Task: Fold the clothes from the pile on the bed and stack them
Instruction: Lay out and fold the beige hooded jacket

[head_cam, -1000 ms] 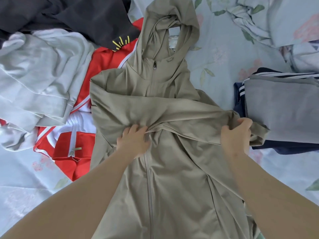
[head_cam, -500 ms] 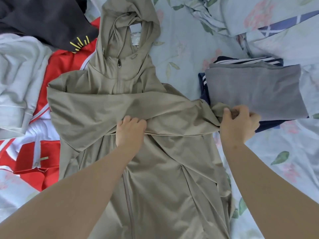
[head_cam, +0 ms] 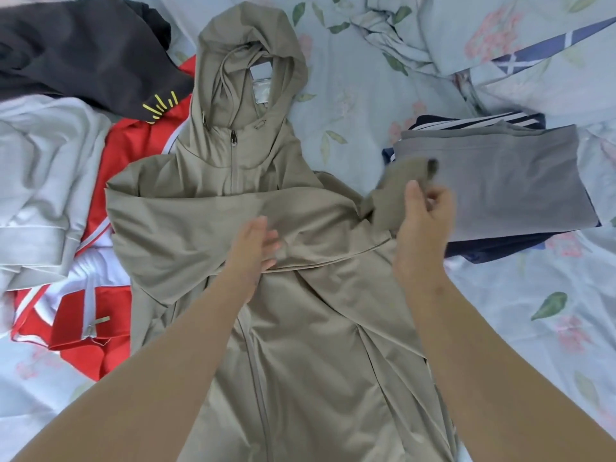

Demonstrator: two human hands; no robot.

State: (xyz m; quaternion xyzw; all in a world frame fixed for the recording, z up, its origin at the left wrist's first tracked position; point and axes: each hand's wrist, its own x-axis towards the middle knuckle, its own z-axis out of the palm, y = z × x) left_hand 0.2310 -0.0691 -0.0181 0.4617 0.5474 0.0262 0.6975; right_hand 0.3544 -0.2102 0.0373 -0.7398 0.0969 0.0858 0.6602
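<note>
On the left, the pile is waiting: a soft pale grey top, a black top with yellow marks and a red and white zip jacket. In the middle, the long tan hooded jacket is lying flat on the bed. Your left hand is pressing flat, fingers straight, on the sleeve folded across its chest. Your right hand is pinching the sleeve end, which is sticking out sideways. You are folding sleeves, I think; next, that end is needing to fold back onto the chest. On the right, a folded grey top is sitting on a folded dark blue striped one. The pale blue flowery bed sheet is lying underneath everything.
</note>
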